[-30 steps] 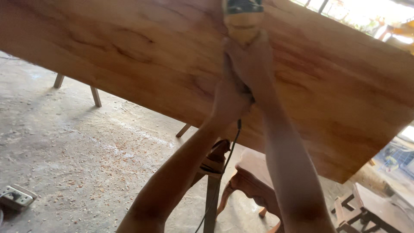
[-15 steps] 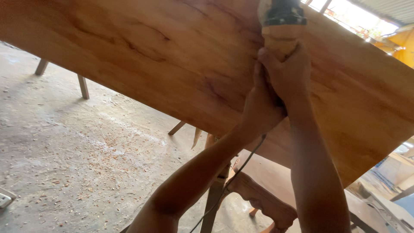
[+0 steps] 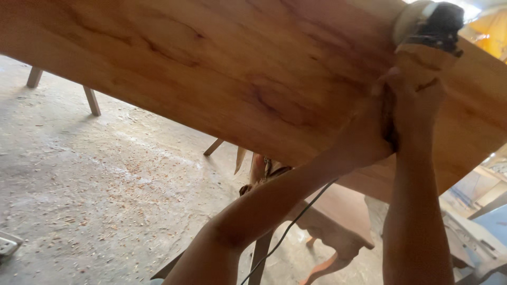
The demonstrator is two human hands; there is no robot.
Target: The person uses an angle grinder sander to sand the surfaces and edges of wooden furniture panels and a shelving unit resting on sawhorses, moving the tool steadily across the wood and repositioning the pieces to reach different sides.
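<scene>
We grip the power sander (image 3: 425,37) with 2 closed hands, left hand (image 3: 364,134) beside right hand (image 3: 417,111). It sits just beyond our knuckles on the wooden slab (image 3: 222,68), whose long axis stretches away left.

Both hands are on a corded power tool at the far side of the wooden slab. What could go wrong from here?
1. The power tool sits close to the wooden slab's far edge; it might tip off that edge and gouge the surface.
2. The cord hangs between the forearms and could snag.
3. The left hand and right hand grip with arms stretched out, so control may be weaker.
</scene>
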